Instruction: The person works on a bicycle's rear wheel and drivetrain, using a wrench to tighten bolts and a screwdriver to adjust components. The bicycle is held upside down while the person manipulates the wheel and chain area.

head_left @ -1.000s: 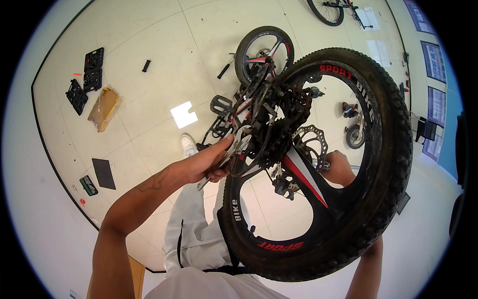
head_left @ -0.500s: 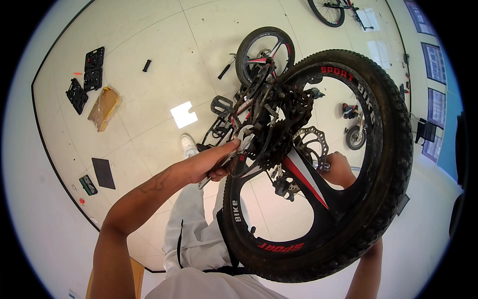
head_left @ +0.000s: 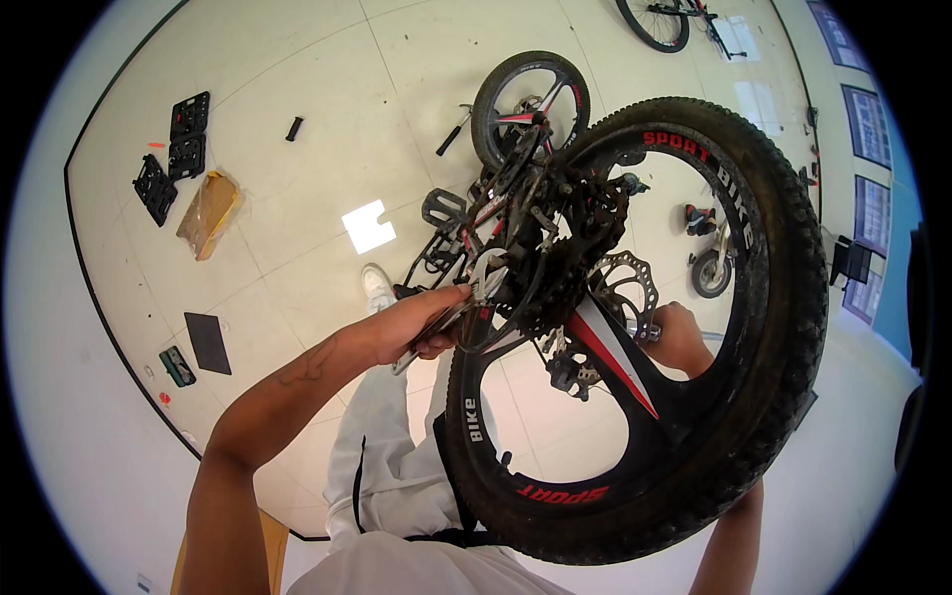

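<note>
A bicycle stands in front of me, its big rear wheel (head_left: 764, 436) with black and red three-spoke rim filling the right side. My left hand (head_left: 421, 322) is closed round a silver wrench (head_left: 487, 274), whose head is beside the dark sprockets and chain (head_left: 555, 288) near the hub. Reaching through the wheel's opening, my right hand (head_left: 680, 340) closes on a shiny metal tool with a rounded end (head_left: 647, 332), close to the brake disc (head_left: 632, 283). Its exact kind is partly hidden by the fingers. A pedal (head_left: 445, 207) sticks out left of the frame.
On the tiled floor at left lie an open black tool case (head_left: 186, 139), a yellowish package (head_left: 208, 213), a dark flat panel (head_left: 207, 343) and a green box (head_left: 178, 366). A hammer (head_left: 453, 133) lies by the front wheel (head_left: 531, 109). Another bicycle (head_left: 656, 20) stands far off.
The rear wheel and bicycle have shifted very slightly to the right in view. Both hands keep their holds, the left on the wrench and the right on the metal tool.
</note>
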